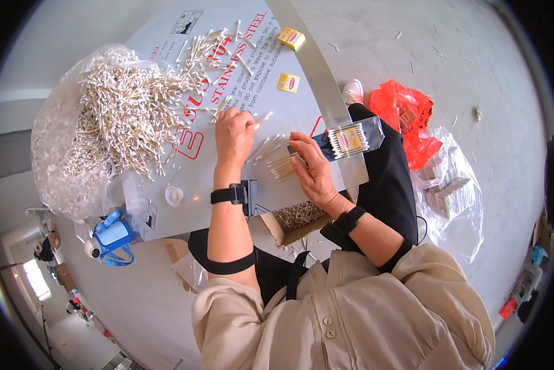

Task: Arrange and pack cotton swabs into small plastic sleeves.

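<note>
My left hand (234, 132) is closed in a pinch over the table, with a cotton swab (263, 118) sticking out past its fingertips. More swabs lie just behind those fingers. My right hand (314, 171) curls over a row of cotton swabs (281, 168), whose far ends run under its thumb and fingers; the exact grip is partly hidden. Several loose swabs (266, 148) lie between the two hands. Beyond the right hand, at the table's edge, rests a clear flat pack (349, 140) of swabs with a yellow card inside.
A large clear bag (55, 148) spills a heap of swabs (126, 102) at left. Yellow cards (288, 82) and a small yellow stack (291, 38) lie farther back. A white cup (174, 196), blue-and-white bottle (112, 237), open carton (298, 219), red bag (406, 114) and clear bag of packs (449, 191) surround me.
</note>
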{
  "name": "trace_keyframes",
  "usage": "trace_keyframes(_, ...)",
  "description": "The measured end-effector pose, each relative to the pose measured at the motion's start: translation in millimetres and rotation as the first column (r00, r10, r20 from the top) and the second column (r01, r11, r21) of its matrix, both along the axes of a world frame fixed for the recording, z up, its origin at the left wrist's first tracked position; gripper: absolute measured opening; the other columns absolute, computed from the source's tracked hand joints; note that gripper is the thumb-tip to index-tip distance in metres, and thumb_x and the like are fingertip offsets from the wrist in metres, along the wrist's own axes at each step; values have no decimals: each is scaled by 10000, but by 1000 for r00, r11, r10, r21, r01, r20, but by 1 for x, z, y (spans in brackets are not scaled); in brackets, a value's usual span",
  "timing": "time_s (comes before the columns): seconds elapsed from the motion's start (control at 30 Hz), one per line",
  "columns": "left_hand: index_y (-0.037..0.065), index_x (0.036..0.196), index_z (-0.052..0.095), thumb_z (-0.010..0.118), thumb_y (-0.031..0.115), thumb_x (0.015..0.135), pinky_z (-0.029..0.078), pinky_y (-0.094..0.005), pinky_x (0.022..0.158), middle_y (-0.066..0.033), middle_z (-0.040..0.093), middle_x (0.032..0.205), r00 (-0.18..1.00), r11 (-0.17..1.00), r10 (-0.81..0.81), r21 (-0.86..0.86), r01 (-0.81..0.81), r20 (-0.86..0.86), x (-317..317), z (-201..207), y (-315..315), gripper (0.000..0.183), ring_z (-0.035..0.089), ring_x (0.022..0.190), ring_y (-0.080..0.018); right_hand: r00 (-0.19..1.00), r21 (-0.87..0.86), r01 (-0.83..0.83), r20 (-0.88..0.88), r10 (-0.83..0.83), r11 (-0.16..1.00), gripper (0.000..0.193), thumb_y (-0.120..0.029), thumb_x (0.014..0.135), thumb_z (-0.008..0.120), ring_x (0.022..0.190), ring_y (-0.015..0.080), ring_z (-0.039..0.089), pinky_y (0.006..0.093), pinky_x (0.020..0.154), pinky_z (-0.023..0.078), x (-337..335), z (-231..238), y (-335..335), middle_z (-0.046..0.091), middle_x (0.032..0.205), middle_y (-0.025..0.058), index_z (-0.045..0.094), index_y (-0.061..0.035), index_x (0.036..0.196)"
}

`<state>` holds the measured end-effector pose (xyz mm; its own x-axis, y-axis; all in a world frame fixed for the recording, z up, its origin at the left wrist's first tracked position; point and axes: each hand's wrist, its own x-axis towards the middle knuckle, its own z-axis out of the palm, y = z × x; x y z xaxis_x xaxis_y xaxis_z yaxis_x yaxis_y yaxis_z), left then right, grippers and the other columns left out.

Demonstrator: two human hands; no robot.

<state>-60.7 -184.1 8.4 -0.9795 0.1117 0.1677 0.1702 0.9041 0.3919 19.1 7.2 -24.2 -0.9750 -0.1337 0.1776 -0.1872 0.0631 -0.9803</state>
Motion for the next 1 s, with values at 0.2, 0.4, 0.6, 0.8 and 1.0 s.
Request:
trace_keyframes(0.2, 27, 735, 634, 746, 54, 718, 475, -406, 715, -106, 601, 787, 975, 983, 92, 136, -121, 200, 8, 10, -13, 117, 583, 812, -298, 1000, 2, 11, -13, -11, 1000, 285, -22, 908, 573, 1202, 371, 522, 375, 1002, 431, 0, -3, 1, 493, 1333, 187, 523, 2, 1187)
trace_keyframes(0.4, -1, 761, 638, 729, 61, 757, 479, -363, 615, -116, 639, 776, 907, 919, 270, 195, -342, 322, 42, -2, -14, 110, 608, 649, -246, 1000, 25, 8, -23, -8, 1000, 279, -29, 908, 580, 1198, 371, 522, 379, 1001, 432, -1, 1, 1, 494, 1328, 188, 524, 3, 1179)
trace_keyframes(0.6, 11, 797, 664, 703, 80, 791, 486, -356, 631, -96, 656, 754, 906, 820, 406, 389, -419, 121, 41, -14, -26, 80, 619, 651, -221, 1000, 32, 6, -28, -5, 999, 280, -27, 905, 584, 1197, 371, 522, 380, 1002, 431, 0, 1, -1, 498, 1323, 189, 525, 5, 1177)
trace_keyframes(0.8, 43, 757, 697, 738, 278, 762, 510, -401, 632, -119, 678, 680, 671, 730, 666, -98, -677, 327, 33, 12, -21, 238, 662, 647, -298, 1000, 29, 11, -27, -11, 1000, 287, -20, 902, 586, 1199, 367, 523, 375, 1003, 429, 0, -1, 1, 498, 1328, 184, 526, 7, 1181)
trace_keyframes(1.0, 42, 726, 696, 669, 178, 730, 526, -424, 657, -143, 690, 713, 688, 737, 660, -83, -671, 302, 40, 0, -11, 138, 674, 689, -337, 1000, 25, 6, -12, -6, 1000, 287, -22, 903, 588, 1199, 368, 525, 374, 1003, 429, 0, 0, -1, 498, 1330, 184, 527, 5, 1182)
